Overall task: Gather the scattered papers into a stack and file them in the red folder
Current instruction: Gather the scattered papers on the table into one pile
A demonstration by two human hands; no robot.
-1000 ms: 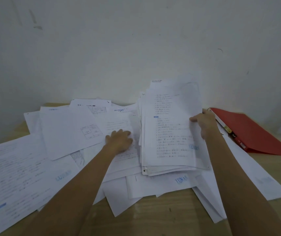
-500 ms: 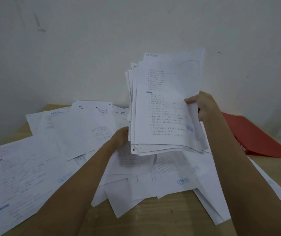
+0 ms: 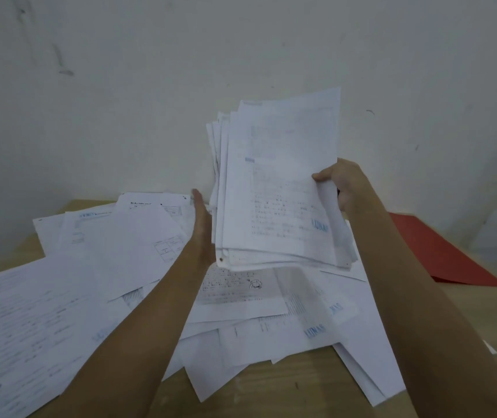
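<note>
A thick stack of printed white papers (image 3: 277, 188) is held upright above the table, its lower edge clear of the sheets below. My right hand (image 3: 342, 185) grips the stack's right edge, thumb on the front. My left hand (image 3: 202, 224) is flat and edge-on against the stack's left side, fingers straight. Many loose papers (image 3: 96, 273) lie scattered over the wooden table (image 3: 295, 384), overlapping at all angles. The red folder (image 3: 440, 251) lies closed at the right, partly hidden behind my right forearm.
A pale wall (image 3: 150, 86) stands directly behind the table. Bare wood shows at the near edge between my forearms and at the far left corner (image 3: 30, 245). Some sheets overhang the front left edge.
My right hand has lifted the stack from the table to upright in the air. My left hand left the loose sheets and rose to the stack's left side.
</note>
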